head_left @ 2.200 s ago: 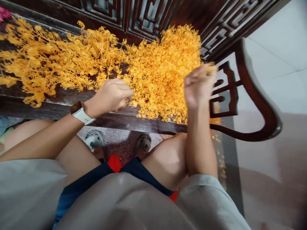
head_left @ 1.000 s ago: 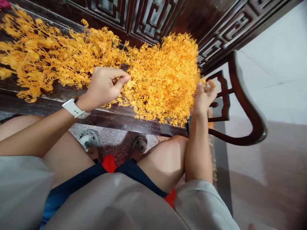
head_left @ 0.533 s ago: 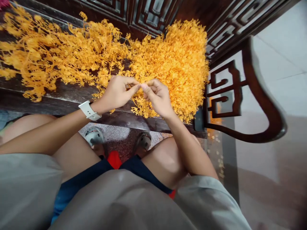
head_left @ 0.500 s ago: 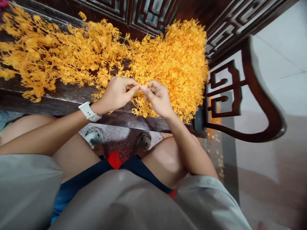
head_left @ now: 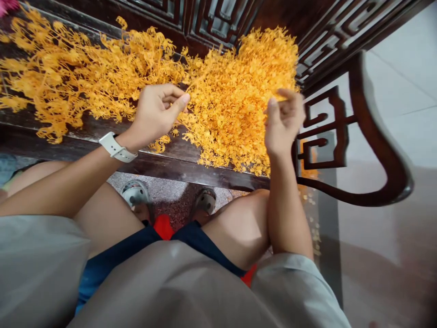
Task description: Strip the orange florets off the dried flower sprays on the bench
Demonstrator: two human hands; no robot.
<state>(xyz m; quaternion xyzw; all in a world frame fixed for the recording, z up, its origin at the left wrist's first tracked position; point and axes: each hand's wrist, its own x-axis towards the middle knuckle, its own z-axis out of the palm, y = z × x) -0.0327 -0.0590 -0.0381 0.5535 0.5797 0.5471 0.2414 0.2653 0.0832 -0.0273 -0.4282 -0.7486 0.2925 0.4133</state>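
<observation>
An orange flower pile point(head_left: 235, 105) on a dark bench point(head_left: 184, 171) lies between two hands: left hand point(head_left: 155, 109) at its left edge, fingertips together, any hold unclear; right hand point(head_left: 286, 120), blurred, at its right edge, thumb and forefinger apart.

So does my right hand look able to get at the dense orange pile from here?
Probably yes: your right hand is at the right side of the orange pile, and nothing visible blocks the way.

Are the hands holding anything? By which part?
The left hand seems to pinch an orange strand, though where is unclear; whether the blurred right hand holds anything cannot be told.
</observation>
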